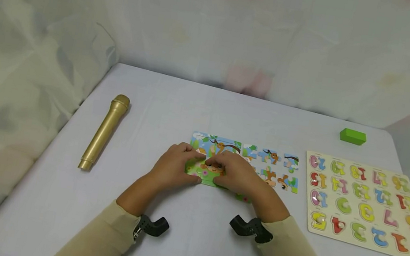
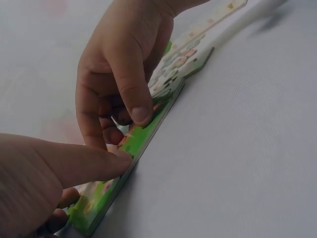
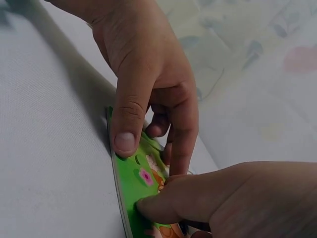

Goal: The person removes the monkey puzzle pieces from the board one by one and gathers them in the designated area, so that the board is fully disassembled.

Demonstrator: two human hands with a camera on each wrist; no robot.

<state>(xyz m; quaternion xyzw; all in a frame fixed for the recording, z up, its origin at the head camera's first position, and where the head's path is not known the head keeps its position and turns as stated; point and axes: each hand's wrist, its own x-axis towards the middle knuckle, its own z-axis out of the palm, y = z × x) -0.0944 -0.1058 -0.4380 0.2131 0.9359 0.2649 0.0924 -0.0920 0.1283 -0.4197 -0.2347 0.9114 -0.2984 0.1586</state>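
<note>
A picture jigsaw board (image 1: 221, 141), with a green lower edge, animals and flowers, lies flat at the table's middle. My left hand (image 1: 176, 166) is at its left side; the thumb (image 3: 127, 136) presses on the near edge and the other fingers reach over the pieces. My right hand (image 1: 239, 174) bends over the right half. Its thumb (image 2: 141, 113) touches the green strip and its index finger reaches down onto the picture, near the left hand's. Whether a piece sits between those fingertips is hidden. Loose jigsaw pieces (image 1: 270, 157) lie right of the board, some behind my right hand.
A wooden number board (image 1: 367, 174) with knobbed numerals lies at the right. A green block (image 1: 352, 136) stands at the back right. On the left is a gold microphone (image 1: 105, 130). Patterned cloth hangs behind the white table (image 1: 179, 240).
</note>
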